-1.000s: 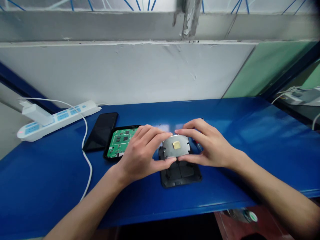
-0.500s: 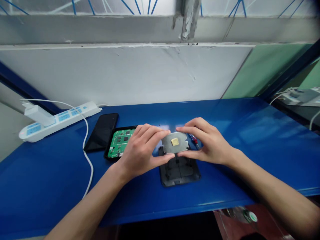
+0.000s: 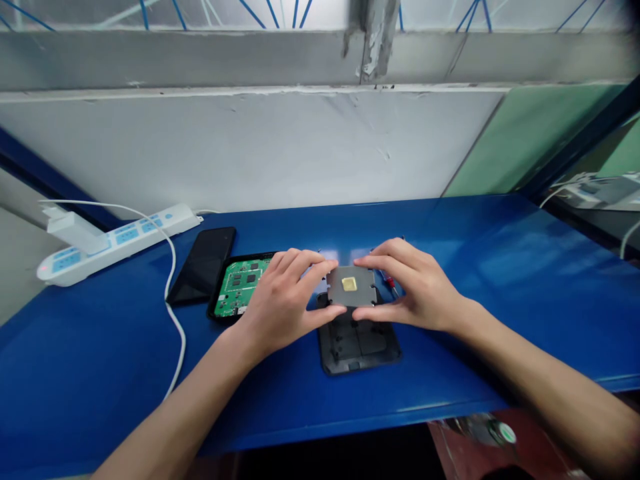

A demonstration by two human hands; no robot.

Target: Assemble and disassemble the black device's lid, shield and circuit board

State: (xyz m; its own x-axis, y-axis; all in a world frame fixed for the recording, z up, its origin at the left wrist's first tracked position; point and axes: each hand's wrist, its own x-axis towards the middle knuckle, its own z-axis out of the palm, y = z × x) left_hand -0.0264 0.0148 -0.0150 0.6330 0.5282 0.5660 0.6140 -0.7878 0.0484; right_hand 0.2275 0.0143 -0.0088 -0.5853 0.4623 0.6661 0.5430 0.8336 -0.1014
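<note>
Between both hands I hold a flat grey metal plate (image 3: 340,295) with a small yellowish square pad (image 3: 349,284) at its middle. My left hand (image 3: 287,293) pinches its left side, fingers on the far edge and thumb on the near edge. On the right side my right hand (image 3: 413,283) grips it the same way. Beneath the plate a black plastic cover (image 3: 360,347) lies on the table, its upper part hidden. A green circuit board (image 3: 237,287) in a black casing sits left of my left hand, which partly covers it. Behind my right fingers a red screwdriver (image 3: 389,281) shows in part.
A black phone (image 3: 201,265) lies beside the casing on the blue table (image 3: 475,253). Farther left is a white power strip (image 3: 120,240) with a plugged-in charger (image 3: 77,231), and a white cable (image 3: 175,313) runs toward the front edge. A bottle (image 3: 485,430) is below the table.
The plate has tilted slightly, so its face looks darker and less shiny. Both hands keep their grip on its sides and have barely moved.
</note>
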